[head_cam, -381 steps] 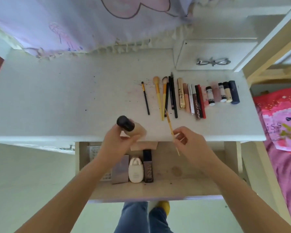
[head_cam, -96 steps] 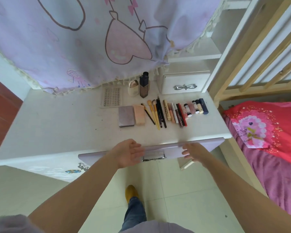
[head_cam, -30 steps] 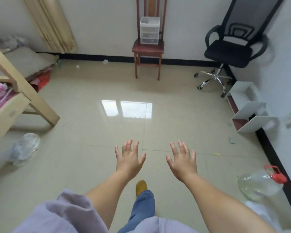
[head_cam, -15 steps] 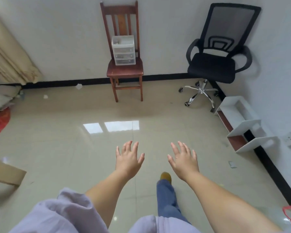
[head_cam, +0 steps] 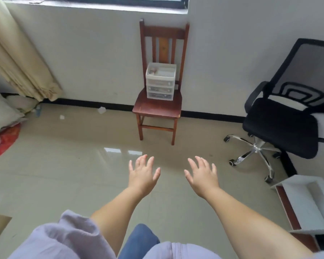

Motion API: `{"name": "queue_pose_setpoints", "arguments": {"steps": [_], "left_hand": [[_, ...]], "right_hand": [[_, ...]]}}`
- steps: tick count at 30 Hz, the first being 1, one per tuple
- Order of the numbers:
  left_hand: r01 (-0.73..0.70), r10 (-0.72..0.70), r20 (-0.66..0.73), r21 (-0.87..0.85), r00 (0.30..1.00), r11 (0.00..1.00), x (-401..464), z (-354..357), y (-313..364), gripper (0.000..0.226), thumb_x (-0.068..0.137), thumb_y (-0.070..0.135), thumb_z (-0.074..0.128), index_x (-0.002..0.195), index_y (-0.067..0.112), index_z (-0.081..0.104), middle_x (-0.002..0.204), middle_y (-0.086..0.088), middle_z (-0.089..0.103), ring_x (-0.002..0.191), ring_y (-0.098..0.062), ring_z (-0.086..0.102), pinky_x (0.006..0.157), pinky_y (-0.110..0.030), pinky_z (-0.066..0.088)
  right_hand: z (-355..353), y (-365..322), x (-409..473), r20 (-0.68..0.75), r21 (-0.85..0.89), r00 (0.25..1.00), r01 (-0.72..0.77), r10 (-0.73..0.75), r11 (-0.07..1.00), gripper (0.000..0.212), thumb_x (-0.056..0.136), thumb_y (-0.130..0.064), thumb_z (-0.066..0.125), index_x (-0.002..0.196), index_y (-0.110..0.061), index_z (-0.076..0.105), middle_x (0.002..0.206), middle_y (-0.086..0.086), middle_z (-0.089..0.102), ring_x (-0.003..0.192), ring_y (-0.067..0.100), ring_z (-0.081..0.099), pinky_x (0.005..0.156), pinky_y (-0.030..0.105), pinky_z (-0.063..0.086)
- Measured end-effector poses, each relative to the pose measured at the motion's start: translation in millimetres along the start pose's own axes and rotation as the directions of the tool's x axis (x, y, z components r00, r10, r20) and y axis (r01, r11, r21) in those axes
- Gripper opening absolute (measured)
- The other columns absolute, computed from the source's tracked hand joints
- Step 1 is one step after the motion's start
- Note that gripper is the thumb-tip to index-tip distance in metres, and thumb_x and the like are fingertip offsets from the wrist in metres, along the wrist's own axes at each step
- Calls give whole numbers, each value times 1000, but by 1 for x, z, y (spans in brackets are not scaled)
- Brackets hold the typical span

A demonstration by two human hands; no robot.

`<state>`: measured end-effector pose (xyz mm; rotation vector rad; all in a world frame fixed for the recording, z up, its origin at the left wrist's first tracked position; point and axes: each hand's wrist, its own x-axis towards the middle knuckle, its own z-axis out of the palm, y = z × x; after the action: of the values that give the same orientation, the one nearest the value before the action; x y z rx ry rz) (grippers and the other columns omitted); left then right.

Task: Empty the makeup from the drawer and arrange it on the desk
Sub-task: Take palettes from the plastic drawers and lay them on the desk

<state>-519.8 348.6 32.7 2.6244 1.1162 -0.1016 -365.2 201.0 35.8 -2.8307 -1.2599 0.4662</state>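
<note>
Glossy tiled floor (head_cam: pixel 64 174); wooden chair (head_cam: pixel 158 107) against wall; left hand (head_cam: pixel 143 176), right hand (head_cam: pixel 203 176) spread, empty.

A glossy beige tiled floor (head_cam: pixel 67 176) carries everything. At twelve o'clock stands a wooden chair (head_cam: pixel 158 107) with a small plastic drawer unit (head_cam: pixel 160 81) on its seat; at two o'clock, a black office chair (head_cam: pixel 281 128); at four o'clock, a white shelf unit (head_cam: pixel 307 200). Paper scraps (head_cam: pixel 101 110) lie at eleven o'clock.

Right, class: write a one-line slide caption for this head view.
Both hands, left and right, held open and empty over a tiled floor, facing a wooden chair bearing a small drawer unit.
</note>
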Motion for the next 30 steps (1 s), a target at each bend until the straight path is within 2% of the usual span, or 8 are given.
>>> {"name": "queue_pose_setpoints", "arguments": {"steps": [2,5,11,16,18,23,26,30], "left_hand": [[64,-64,-10,-7,998,998,51,-9,-16,56,97,50,25,146,23,22,154,-4,17,143,-17,8,116,-48,-2],[88,-88,-12,6,996,996,130,-21,-40,57,97,50,26,146,22,23,154,-4,19,143,-17,9,116,-48,0],[18,-17,-8,59,1000,998,297,-71,-83,56,96,49,27,146,23,23,154,-3,19,142,-16,11,116,-47,2],[11,-12,14,69,1000,998,420,-110,-99,55,96,48,31,144,22,26,150,-3,27,140,-17,19,115,-46,8],[-24,22,32,62,999,998,461,-113,-97,56,96,47,32,144,21,26,145,-2,33,136,-19,27,114,-42,15],[-13,13,106,-5,994,1000,575,-113,-91,55,96,43,35,144,19,25,135,-3,42,123,-22,41,96,-36,38],[54,-43,114,-98,993,994,646,-110,-80,50,96,37,38,142,19,28,131,-4,44,119,-23,44,89,-37,42],[121,-88,176,-188,981,975,737,-109,-64,39,94,30,40,131,17,40,121,-5,49,113,-24,47,84,-39,45]], "right_hand": [[-10,-12,54,1,-6,999,40,-40,999,57,97,-53,21,149,-30,17,158,0,12,145,16,7,116,48,5],[-23,-23,138,-12,-14,999,33,-33,999,56,98,-53,20,149,-30,16,158,0,12,145,16,7,116,47,6],[-60,-54,292,-37,39,996,-78,79,996,55,98,-51,21,149,-31,17,158,0,14,145,16,10,116,45,9],[-91,-77,400,-22,50,997,-73,74,996,52,100,-46,24,149,-29,19,157,0,18,144,16,14,116,43,10],[-102,-76,445,-12,41,998,-68,69,997,51,100,-43,27,148,-27,21,155,1,23,142,16,20,116,41,13],[-135,-80,580,-43,32,992,117,-115,993,42,100,-35,37,139,-21,38,139,-1,45,122,19,46,104,32,31],[-156,-82,671,-42,67,975,219,-216,973,38,99,-30,40,135,-17,44,130,2,52,114,23,53,97,33,39],[-178,-93,782,37,181,955,283,-294,942,33,98,-23,43,129,-14,51,127,5,53,110,25,54,90,34,43]]}}
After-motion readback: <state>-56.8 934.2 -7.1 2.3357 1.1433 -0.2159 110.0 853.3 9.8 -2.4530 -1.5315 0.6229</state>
